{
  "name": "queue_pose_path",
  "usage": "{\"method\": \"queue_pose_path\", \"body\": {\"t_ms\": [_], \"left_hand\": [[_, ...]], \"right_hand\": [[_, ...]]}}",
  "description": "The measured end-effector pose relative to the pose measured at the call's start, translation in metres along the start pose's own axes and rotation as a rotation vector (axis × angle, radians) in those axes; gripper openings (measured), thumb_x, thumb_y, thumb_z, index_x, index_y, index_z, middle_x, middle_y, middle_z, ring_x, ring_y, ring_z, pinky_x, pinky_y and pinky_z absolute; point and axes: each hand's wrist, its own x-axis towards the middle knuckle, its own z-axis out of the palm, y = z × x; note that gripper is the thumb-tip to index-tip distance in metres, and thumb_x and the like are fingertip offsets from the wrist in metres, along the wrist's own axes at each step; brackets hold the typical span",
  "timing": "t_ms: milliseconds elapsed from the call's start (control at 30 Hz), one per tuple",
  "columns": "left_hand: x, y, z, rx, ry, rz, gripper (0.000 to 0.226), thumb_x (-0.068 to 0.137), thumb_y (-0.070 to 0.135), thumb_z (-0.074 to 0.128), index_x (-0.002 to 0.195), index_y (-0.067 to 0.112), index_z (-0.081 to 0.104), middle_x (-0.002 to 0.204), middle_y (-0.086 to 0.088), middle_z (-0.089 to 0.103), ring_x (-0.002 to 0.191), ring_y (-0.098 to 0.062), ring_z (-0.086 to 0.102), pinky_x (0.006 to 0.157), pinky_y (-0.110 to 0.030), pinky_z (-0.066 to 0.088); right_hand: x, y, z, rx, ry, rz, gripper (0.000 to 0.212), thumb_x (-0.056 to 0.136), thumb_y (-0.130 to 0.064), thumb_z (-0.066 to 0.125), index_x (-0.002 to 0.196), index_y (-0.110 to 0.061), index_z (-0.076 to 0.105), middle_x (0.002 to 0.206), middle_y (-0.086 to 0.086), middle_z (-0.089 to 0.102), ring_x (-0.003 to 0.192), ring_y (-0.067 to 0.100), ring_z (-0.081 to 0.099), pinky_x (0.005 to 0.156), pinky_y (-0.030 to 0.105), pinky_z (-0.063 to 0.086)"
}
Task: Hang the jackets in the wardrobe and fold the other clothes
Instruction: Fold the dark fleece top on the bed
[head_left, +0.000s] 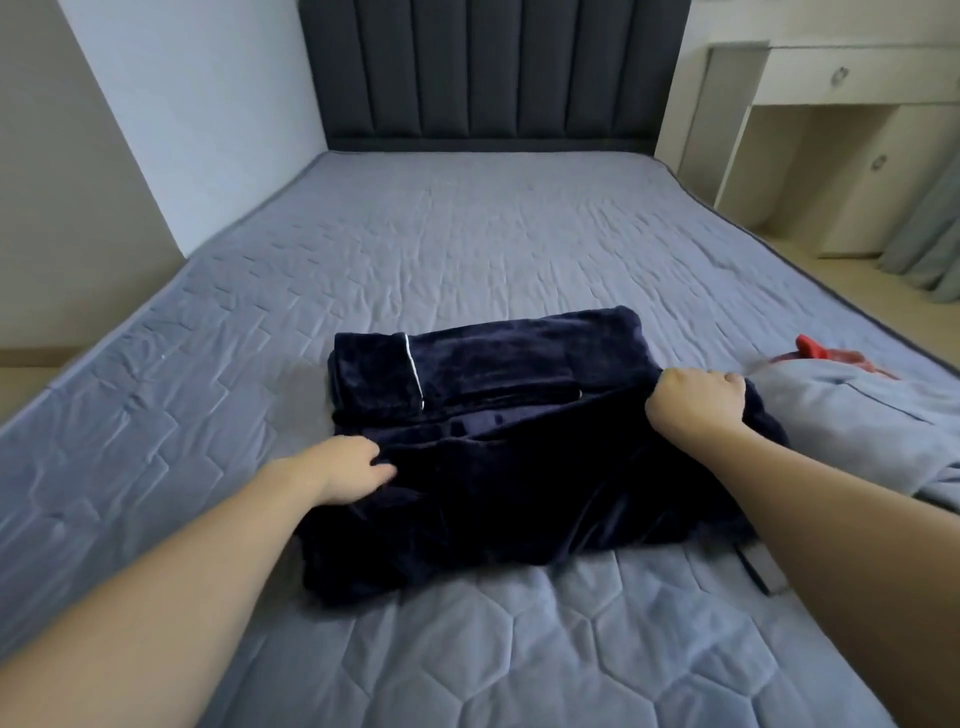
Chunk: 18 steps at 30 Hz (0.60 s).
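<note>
On the bed lies the navy garment, part-folded, likely mid-fold; right hand clenches its right edge, left hand rests on its left edge, grip unclear; next, carry that edge across

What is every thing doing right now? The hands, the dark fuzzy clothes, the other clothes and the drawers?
Left hand: grips the garment's left edge.
Right hand: grips its right edge.
Navy velvet garment: partly folded, flat on the bed.
Grey garment: unfolded, rumpled.
Red garment: mostly hidden.
Drawers: closed.
</note>
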Motion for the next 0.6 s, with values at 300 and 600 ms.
{"method": "queue_pose_path", "body": {"t_ms": [300,600], "left_hand": [[0.102,0.007,-0.103,0.387,0.558,-0.292,0.035,0.096,0.030,0.035,0.123,0.022,0.056,0.131,-0.008,0.048,0.121,-0.029,0.038,0.107,-0.056,0.012],[0.190,0.001,0.026,-0.089,0.575,-0.023,0.066,0.087,0.065,0.020,0.124,0.025,0.058,0.129,-0.002,0.054,0.121,-0.027,0.050,0.112,-0.044,0.018]], "right_hand": [[0.135,-0.053,-0.030,0.016,0.131,0.112,0.030,0.087,-0.014,0.041,0.109,-0.009,0.062,0.120,0.018,0.057,0.121,0.038,0.042,0.113,0.055,0.014],[0.185,-0.090,0.115,0.173,0.029,0.156,0.043,0.091,-0.028,0.031,0.119,-0.011,0.059,0.129,0.017,0.049,0.123,0.035,0.036,0.107,0.050,0.022]]}}
